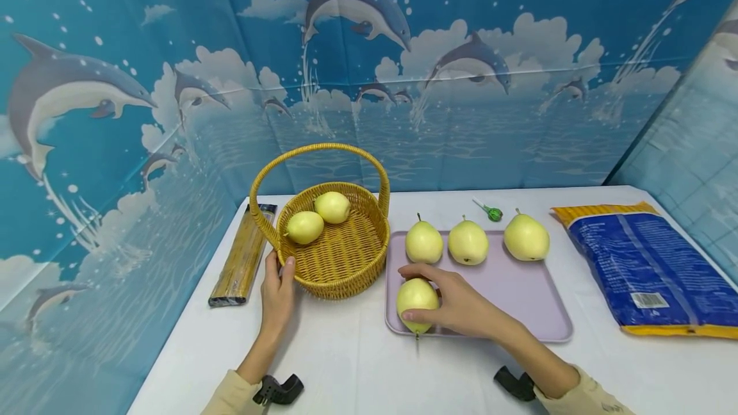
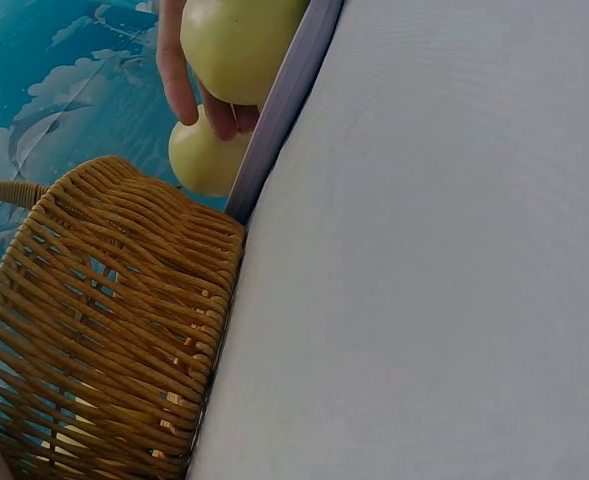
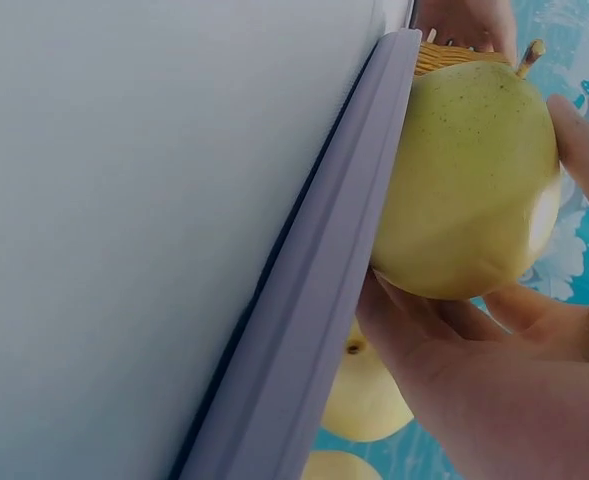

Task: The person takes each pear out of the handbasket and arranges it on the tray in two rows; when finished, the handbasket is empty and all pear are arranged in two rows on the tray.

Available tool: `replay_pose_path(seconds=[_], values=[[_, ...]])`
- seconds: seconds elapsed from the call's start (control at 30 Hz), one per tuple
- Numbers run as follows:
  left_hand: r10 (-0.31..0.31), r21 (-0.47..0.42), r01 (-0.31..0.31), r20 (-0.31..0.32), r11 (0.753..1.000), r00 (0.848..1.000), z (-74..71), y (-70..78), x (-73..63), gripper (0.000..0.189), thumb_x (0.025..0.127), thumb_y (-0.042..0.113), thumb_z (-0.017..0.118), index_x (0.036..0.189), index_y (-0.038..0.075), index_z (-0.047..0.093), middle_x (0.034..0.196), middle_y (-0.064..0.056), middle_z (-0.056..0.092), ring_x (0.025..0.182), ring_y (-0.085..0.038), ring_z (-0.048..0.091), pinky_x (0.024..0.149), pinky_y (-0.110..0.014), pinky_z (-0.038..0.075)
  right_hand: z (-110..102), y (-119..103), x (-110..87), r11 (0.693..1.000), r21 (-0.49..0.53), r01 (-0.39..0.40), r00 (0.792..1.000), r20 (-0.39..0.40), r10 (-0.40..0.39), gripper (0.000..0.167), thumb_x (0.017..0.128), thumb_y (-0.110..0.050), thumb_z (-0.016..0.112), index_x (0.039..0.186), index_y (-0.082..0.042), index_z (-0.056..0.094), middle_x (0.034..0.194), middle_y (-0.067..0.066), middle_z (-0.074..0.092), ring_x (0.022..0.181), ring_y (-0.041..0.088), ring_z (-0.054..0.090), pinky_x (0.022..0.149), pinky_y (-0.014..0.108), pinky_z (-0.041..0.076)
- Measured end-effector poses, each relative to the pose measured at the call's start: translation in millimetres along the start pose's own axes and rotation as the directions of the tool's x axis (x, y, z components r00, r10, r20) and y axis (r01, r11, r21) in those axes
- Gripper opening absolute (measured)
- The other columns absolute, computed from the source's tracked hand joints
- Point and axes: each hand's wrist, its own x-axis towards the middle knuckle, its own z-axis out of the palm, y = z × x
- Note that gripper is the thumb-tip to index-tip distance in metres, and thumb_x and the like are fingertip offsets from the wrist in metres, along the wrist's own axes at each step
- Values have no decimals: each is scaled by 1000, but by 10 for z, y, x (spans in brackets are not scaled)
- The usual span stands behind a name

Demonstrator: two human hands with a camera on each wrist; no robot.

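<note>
My right hand [image 1: 461, 303] grips a yellow-green pear [image 1: 416, 303] at the front left of a lilac tray [image 1: 513, 300], thumb on the near side and fingers over the far side. In the right wrist view the pear [image 3: 474, 180] appears close up beside the tray's rim, its stem pointing away from the palm. My left hand [image 1: 278, 300] holds the front left side of a golden wicker basket [image 1: 340, 287] with a tall arched handle. Two pears, one [image 1: 305, 227] in front of the other [image 1: 332, 207], lie in the basket's left half.
Three pears, among them a middle one [image 1: 468, 242], stand along the tray's back. Behind it lies a small green-headed item [image 1: 492, 213] with a white stick. A blue and yellow bag [image 1: 657, 274] lies right; a long brown packet [image 1: 242, 261] lies left. A dolphin-print curtain [image 1: 357, 114] hangs behind.
</note>
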Motion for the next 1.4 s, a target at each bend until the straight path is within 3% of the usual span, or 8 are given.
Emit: replay_pose_path(seconds=[0.17,0.33,0.53,0.83,1.1,1.4], values=[[5,-14,-4,6,1000,1000,-10,-4,-3,53,113,32,47,157,3,39,151,-21,54,142,-34,50,116,-50,41,1,7,-1,1000,0,-2,1000,1,2,75,90,-49,82,151,-15,55,152,1,59,134,22,61,109,47,53],[11,-33,-11,6,999,1000,-7,-17,7,53,114,32,47,157,3,39,156,-21,50,149,-37,44,121,-57,38,-31,-40,-9,1000,24,-14,1000,0,14,74,91,-48,81,152,-16,54,155,1,57,144,24,54,116,54,46],[12,-42,-11,12,999,1000,9,-8,24,53,114,32,47,157,3,39,158,-21,49,150,-37,43,121,-58,38,-97,-125,44,998,66,-10,1000,-9,11,69,93,-44,80,152,-19,53,155,5,57,142,28,55,117,54,46],[-32,-20,32,-2,999,999,15,-8,10,52,114,32,46,158,6,40,150,-18,56,139,-29,54,113,-38,44,-114,-297,358,994,61,94,995,-31,-92,68,92,-38,84,150,-18,55,151,4,59,140,27,56,116,49,47],[-25,-23,25,5,999,1000,26,-2,6,53,114,34,46,159,7,39,152,-18,55,141,-31,53,117,-49,42,-228,-567,630,993,40,115,993,-20,-114,67,93,-32,83,150,-12,55,149,5,61,137,32,58,114,50,50],[-23,-31,23,11,999,1000,9,-10,-1,54,113,34,46,159,6,38,155,-20,52,145,-34,49,120,-52,39,-226,-665,1032,992,80,99,995,2,-100,60,96,-32,80,148,-15,57,147,4,61,140,26,56,116,45,48]])
